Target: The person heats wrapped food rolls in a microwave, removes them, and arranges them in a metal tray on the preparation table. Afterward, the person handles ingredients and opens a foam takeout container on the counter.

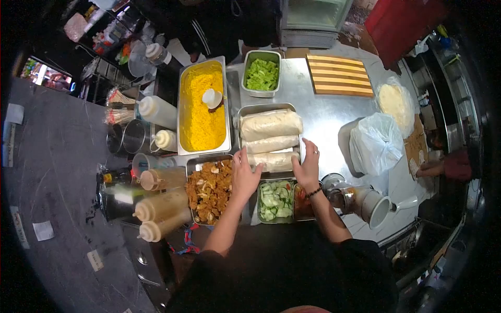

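Observation:
A metal tray point(296, 108) holds three rolled flatbread wraps, lying crosswise one behind another. My left hand point(245, 176) grips the left end of the nearest wrap point(271, 161), its thumb against the near side. At the opposite end, my right hand point(307, 169) presses against the same wrap, with some fingers stretched along the tray's right edge. The middle wrap point(271, 144) and the larger far wrap point(271, 124) lie beyond my hands. Below my left hand is a pan of browned meat pieces point(209, 190). Sliced cucumber point(275, 201) fills a container between my forearms.
Yellow rice point(201, 130) with a white cup point(212, 98) stands left; chopped lettuce point(262, 74) is behind. A striped cutting board point(339, 75) lies back right, near a plastic-bagged container point(376, 143). Several squeeze bottles point(162, 206) line the left. Another person's hand point(430, 169) shows far right.

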`<state>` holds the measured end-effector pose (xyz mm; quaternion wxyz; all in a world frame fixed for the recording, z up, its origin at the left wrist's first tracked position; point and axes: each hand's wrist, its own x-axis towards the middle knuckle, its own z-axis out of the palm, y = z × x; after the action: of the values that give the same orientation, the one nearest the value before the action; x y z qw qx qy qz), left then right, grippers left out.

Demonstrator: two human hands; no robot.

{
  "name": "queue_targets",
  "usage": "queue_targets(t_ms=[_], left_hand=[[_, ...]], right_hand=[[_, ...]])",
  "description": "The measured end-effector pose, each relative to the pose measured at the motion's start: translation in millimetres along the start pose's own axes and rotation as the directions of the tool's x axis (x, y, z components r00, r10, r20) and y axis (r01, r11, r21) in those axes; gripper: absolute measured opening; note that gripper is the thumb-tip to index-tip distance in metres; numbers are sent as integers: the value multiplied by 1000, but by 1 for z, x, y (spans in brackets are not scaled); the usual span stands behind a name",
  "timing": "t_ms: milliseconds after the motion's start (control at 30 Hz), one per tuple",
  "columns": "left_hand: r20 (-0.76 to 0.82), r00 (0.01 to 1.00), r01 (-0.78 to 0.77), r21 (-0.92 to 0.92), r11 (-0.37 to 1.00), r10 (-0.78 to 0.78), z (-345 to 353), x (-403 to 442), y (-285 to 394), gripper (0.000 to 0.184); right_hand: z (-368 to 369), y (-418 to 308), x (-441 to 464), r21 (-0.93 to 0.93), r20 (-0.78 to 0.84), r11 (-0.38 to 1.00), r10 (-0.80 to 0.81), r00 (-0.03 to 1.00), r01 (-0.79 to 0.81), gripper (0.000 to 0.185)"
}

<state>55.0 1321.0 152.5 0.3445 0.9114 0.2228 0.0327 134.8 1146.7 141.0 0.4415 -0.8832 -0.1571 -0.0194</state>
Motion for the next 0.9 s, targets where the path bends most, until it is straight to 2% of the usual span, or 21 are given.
queue_targets(t_ms=[167,233,367,667,700,733,900], left_hand=[[-54,998,-18,-120,993,11,8,21,3,76],[-114,993,-14,-170,985,-5,9,30,3,80],[-126,992,-19,-225,974,-9,15,47,-5,81],[-115,991,35,-262,964,-67,18,60,-12,79],[-74,992,76,-322,944,-106,17,60,-11,80],[-31,990,118,-379,918,-140,17,60,-10,80],[-50,992,89,-402,911,-119,27,68,-22,84]], right_hand=[[20,4,16,55,-61,997,62,996,-59,58],[28,2,21,107,-104,985,146,984,-135,63],[35,-3,32,170,-90,977,144,986,-127,63],[42,6,44,203,-129,976,112,985,-85,60],[43,6,45,201,-124,976,112,986,-86,60],[43,7,46,203,-124,973,138,983,-111,60],[47,20,53,181,-110,964,215,970,-194,62]])
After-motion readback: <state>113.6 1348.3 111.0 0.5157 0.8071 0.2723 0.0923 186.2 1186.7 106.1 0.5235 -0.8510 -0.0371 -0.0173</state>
